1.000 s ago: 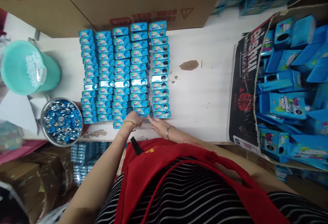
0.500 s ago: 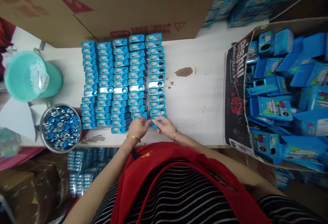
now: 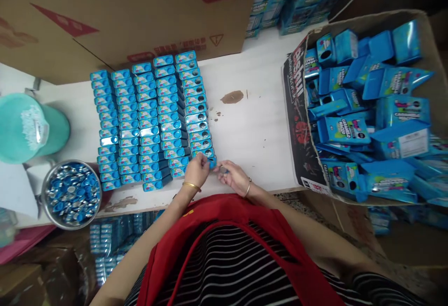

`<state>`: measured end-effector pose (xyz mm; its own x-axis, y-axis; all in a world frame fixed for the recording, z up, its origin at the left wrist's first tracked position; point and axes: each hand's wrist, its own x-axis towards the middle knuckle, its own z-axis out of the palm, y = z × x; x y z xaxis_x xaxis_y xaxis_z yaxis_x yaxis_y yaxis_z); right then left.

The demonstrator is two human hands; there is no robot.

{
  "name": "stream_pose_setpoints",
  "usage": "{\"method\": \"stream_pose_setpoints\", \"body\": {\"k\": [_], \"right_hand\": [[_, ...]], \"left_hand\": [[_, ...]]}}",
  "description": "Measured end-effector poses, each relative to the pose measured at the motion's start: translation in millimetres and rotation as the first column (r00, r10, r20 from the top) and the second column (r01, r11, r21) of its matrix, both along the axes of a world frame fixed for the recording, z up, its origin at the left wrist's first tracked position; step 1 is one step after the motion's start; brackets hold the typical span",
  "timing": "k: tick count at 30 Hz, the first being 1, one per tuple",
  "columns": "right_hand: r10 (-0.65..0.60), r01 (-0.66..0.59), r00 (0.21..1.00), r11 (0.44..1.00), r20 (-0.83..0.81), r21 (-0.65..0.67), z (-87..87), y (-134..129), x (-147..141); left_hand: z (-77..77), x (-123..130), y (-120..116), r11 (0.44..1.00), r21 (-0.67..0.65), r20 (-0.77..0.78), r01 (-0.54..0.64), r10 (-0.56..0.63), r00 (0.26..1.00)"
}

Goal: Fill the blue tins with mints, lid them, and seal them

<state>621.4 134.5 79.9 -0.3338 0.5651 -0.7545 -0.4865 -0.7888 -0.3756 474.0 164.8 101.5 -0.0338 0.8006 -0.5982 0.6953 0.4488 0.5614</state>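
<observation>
My left hand (image 3: 197,171) is at the near end of the rightmost row of blue boxes (image 3: 196,100). Its fingers are closed and touch the nearest box (image 3: 212,162), covering part of it; what they pinch is hidden. Just to the right, my right hand (image 3: 236,177) pinches a small round cap (image 3: 223,170) above the table edge. Dark or silvery round openings show on the tops of this row. Blue round caps sit on the boxes in the rows to the left (image 3: 147,96).
At left stand a metal bowl (image 3: 45,203) of blue and silver caps and a turquoise bucket (image 3: 58,128). An open carton (image 3: 292,124) of loose blue boxes is at right. A large brown carton (image 3: 140,26) borders the back of the white table (image 3: 245,128).
The view has shifted and turned, so the rows appear farther left and tilted. My right hand has drawn away from the nearest box, with a round cap now visible in its fingers.
</observation>
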Motion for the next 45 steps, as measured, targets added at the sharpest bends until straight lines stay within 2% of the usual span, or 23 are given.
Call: {"method": "stream_pose_setpoints", "body": {"k": [1,3,5,8,11,16,18,20,22,25,27,29,32,37,43,45], "right_hand": [[-0.019,0.019,0.999,1.000,-0.046,-0.006,0.8,1,6],[-0.017,0.016,0.994,1.000,-0.104,-0.009,1.7,1,16],[0.013,-0.012,0.993,1.000,-0.117,0.007,1.6,2,23],[0.047,-0.046,0.994,0.999,-0.095,0.019,0.0,2,25],[0.039,-0.038,0.999,0.999,-0.030,0.010,-1.1,4,21],[0.009,-0.005,0.998,0.999,0.065,-0.049,1.3,10,11],[-0.013,0.020,0.996,0.997,0.092,-0.081,2.8,11,6],[-0.043,0.052,0.994,0.995,0.099,-0.088,3.9,12,-1],[-0.061,0.067,0.994,0.996,0.091,-0.064,4.5,11,-10],[-0.050,0.050,0.993,0.999,0.111,-0.003,4.6,12,-22],[-0.043,0.038,0.989,0.999,0.143,0.036,3.8,14,-25],[-0.048,0.037,0.986,0.997,0.160,0.072,1.7,16,-21],[-0.018,-0.004,0.984,0.992,0.178,0.126,-3.6,17,-11],[0.010,-0.078,0.950,0.976,0.312,0.206,-13.0,13,-1],[0.003,-0.119,0.922,0.954,0.388,0.276,-13.4,18,-9],[-0.040,-0.086,0.915,0.952,0.401,0.292,-14.1,22,-13]], "left_hand": [[1.6,2,4,0.998,0.008,-0.111,0.067,-0.066,0.992],[4.2,7,11,0.972,-0.036,-0.317,0.231,-0.230,0.920],[5.2,12,16,0.937,-0.124,-0.416,0.328,-0.349,0.840],[2.5,15,22,0.907,-0.222,-0.468,0.359,-0.422,0.777],[-2.5,12,25,0.893,-0.259,-0.482,0.368,-0.450,0.752],[-1.0,4,20,0.900,-0.206,-0.445,0.384,-0.436,0.782],[2.9,2,11,0.916,-0.089,-0.330,0.390,-0.397,0.856],[6.1,2,0,0.923,0.099,-0.115,0.372,-0.361,0.925],[7.4,4,-8,0.915,0.253,0.039,0.315,-0.335,0.941],[5.9,6,-9,0.923,0.304,0.007,0.235,-0.249,0.968],[3.8,5,0,0.945,0.268,-0.057,0.187,-0.178,0.982],[1.7,2,14,0.965,0.167,-0.189,0.201,-0.169,0.967],[-1.1,-1,38,0.966,-0.024,-0.387,0.256,-0.245,0.889],[-5.4,1,63,0.932,-0.204,-0.464,0.298,-0.360,0.809],[-2.1,1,63,0.908,-0.246,-0.513,0.339,-0.419,0.749],[1.0,-2,57,0.919,-0.190,-0.487,0.344,-0.393,0.780]]}}
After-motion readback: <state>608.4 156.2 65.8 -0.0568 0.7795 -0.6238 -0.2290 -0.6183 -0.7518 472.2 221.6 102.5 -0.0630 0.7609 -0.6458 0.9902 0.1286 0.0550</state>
